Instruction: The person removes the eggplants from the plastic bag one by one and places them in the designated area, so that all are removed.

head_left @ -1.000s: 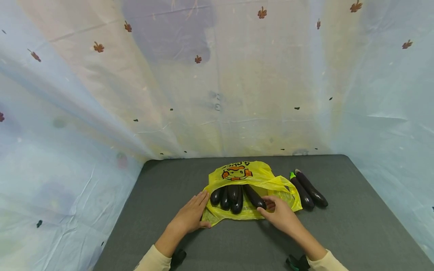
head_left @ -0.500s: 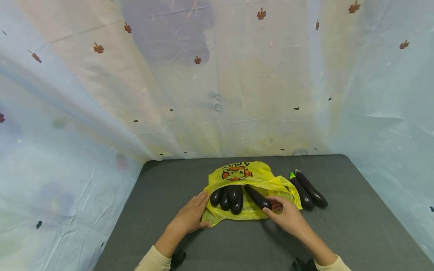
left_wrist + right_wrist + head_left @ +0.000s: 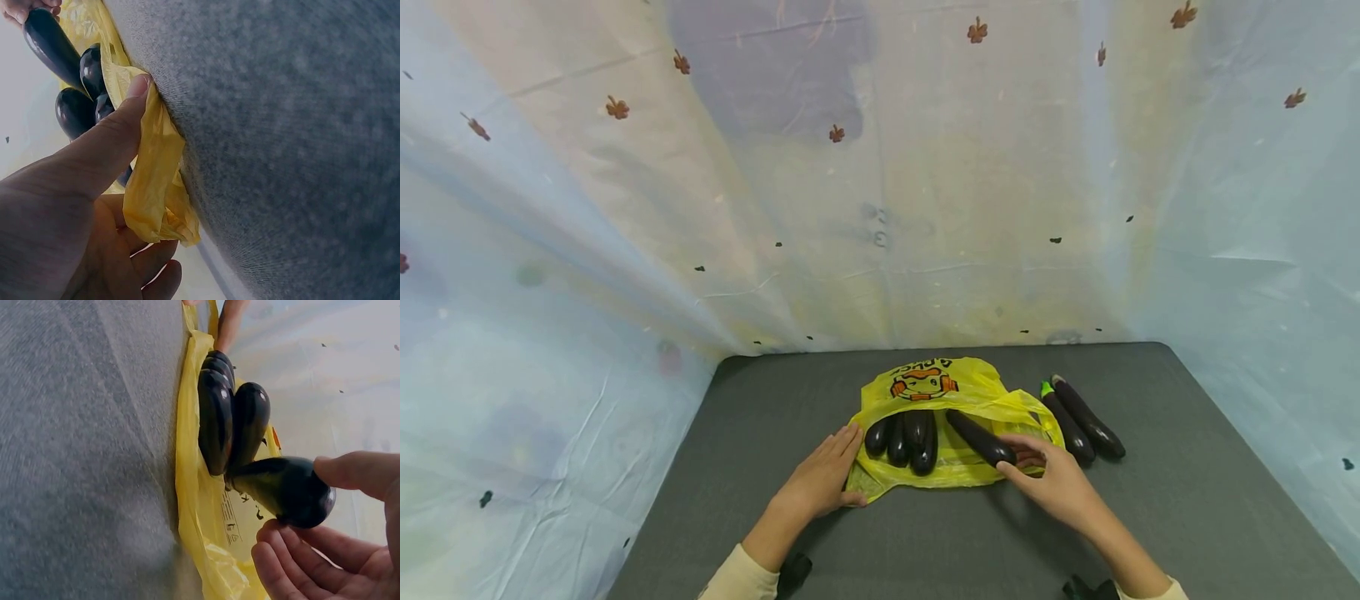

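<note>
A yellow plastic bag (image 3: 880, 482) lies on its side with its mouth facing me. Inside it, several dark, glossy eggplants (image 3: 922, 442) lie together at the left. My left hand (image 3: 818, 472) holds the bag's left edge, with thumb and fingers on either side of that corner in the left wrist view. My right hand (image 3: 1051, 479) grips the rounded end of another eggplant (image 3: 981, 439) between thumb and fingers. This eggplant slants across the mouth, its narrow end towards the bag's interior; in the right wrist view that end (image 3: 240, 478) meets the others.
Two more eggplants (image 3: 1078, 421), one with a bright green stem end, lie side by side right of the bag. The dark grey table (image 3: 775, 392) runs back to a patterned sheet (image 3: 880, 292) hanging behind and at both sides.
My right hand has moved to the right and slightly nearer, drawing the gripped eggplant away from the cluster. My left hand and the two eggplants on the table have stayed put.
</note>
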A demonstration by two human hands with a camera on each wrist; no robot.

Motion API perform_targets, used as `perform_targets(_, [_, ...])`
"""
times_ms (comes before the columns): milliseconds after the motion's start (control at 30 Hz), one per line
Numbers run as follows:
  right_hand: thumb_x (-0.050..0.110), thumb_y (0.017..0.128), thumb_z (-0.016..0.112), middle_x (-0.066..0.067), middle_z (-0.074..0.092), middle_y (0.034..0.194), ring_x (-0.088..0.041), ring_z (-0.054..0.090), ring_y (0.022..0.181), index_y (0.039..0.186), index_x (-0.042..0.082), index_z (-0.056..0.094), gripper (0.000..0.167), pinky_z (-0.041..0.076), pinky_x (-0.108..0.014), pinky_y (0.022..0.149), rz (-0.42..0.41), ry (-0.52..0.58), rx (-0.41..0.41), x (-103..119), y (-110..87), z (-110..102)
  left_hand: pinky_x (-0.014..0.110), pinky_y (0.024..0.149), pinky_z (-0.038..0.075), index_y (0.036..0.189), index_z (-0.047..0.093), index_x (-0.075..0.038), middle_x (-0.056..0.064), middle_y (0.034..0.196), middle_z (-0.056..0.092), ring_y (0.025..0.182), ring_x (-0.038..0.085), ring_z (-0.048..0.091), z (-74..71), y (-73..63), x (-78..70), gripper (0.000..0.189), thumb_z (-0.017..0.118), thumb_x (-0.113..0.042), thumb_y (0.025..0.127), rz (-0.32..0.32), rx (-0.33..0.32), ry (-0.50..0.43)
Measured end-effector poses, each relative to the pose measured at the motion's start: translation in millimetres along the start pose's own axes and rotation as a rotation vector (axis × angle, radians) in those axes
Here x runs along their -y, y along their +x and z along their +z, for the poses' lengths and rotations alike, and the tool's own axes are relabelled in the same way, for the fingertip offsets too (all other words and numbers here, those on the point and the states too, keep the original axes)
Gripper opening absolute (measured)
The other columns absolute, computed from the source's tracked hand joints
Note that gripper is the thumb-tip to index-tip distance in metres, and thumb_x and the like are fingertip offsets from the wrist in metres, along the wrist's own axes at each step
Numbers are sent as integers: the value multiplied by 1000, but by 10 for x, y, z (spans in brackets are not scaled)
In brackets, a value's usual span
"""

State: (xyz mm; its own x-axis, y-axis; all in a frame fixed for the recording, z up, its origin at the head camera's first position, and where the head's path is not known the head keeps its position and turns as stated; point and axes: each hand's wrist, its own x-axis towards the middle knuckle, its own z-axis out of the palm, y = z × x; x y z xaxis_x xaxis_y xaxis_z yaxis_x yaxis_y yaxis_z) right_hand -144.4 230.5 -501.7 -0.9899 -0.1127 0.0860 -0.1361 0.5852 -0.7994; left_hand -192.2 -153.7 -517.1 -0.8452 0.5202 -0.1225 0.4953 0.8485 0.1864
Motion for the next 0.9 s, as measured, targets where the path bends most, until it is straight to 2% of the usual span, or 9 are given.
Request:
perform_targets(200, [32, 99, 81, -9, 72, 133, -22, 72, 109, 138, 10, 71, 46, 63, -44, 95, -30, 31, 32, -23, -48, -84, 52, 131, 28, 166, 33, 3, 19, 174, 31, 161, 36, 29, 1, 4, -3, 106, 86, -47, 89, -2, -5, 1])
perform_targets(500, [34, 101, 78, -8, 71, 135, -12, 71, 109, 140, 11, 70, 46, 62, -41, 96, -83, 52, 90, -72, -117, -211, 51, 131, 27, 167, 32, 2, 19, 174, 30, 162, 36, 27, 9, 8, 0, 107, 86, -48, 89, -10, 6, 2])
perform_targets(900, [26, 103, 77, -8, 70, 135, -6, 69, 112, 139, 12, 70, 40, 63, -39, 96, -157, 76, 75, -85, -193, -346, 52, 131, 27, 166, 32, 3, 20, 174, 30, 162, 37, 28, -7, 11, -4, 106, 86, -46, 89, -8, 14, -8])
